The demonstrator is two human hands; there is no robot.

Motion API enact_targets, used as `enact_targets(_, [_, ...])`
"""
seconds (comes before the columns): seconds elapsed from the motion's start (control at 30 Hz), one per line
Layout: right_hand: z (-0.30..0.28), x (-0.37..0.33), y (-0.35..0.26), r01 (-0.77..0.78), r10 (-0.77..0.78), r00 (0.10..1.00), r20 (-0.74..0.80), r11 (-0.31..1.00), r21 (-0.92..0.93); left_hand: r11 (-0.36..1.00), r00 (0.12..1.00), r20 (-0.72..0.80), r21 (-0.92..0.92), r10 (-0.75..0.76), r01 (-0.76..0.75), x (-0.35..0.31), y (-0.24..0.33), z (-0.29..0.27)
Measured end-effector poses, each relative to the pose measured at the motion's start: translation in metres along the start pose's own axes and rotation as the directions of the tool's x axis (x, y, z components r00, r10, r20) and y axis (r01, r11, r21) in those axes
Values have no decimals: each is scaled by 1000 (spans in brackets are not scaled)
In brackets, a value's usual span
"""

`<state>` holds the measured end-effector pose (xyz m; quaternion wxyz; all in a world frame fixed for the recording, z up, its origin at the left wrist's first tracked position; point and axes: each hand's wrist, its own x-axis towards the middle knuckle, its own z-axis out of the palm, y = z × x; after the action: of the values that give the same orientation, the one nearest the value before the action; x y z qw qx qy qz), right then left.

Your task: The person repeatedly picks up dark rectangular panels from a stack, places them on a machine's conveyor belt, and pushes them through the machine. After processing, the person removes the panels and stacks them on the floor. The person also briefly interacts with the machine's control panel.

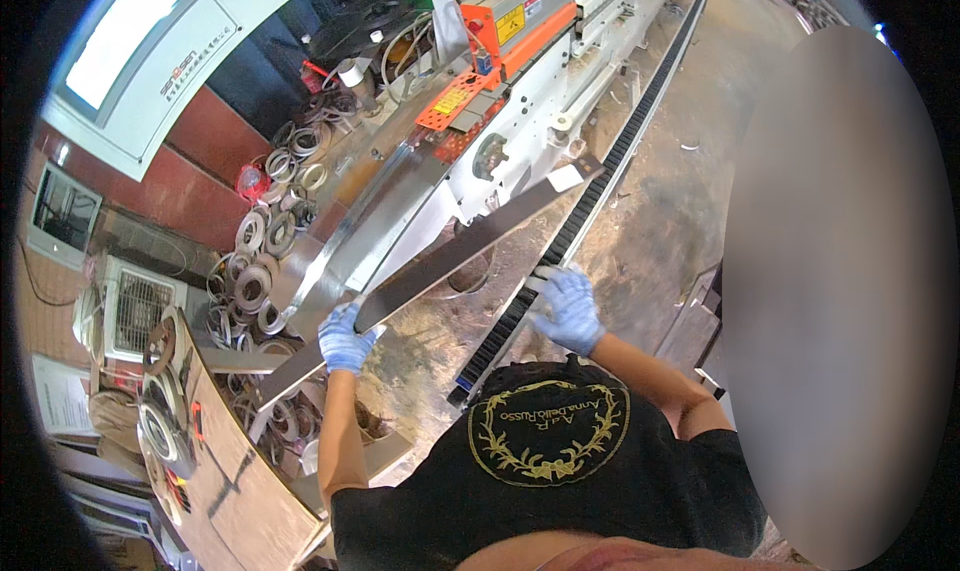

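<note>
Rolls of strip [266, 279] lie heaped near a wooden tabletop [245, 483] and a white grilled box [145, 306].
</note>
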<state>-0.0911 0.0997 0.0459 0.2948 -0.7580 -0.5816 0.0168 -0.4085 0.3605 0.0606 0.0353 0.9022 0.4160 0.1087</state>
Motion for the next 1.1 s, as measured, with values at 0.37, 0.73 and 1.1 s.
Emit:
enact_targets(0.37, [23, -87, 39, -385, 395, 911, 117, 917, -103, 981, 971, -144, -57, -190, 184, 39, -85, 38])
enact_targets(0.73, [32, -89, 37, -524, 533, 832, 150, 846, -101, 970, 982, -166, 211, -91, 125, 151, -28, 65])
enact_targets(1.1, [49, -121, 46, -629, 631, 755, 175, 774, -75, 953, 990, -118, 281, -81, 112, 187, -30, 83])
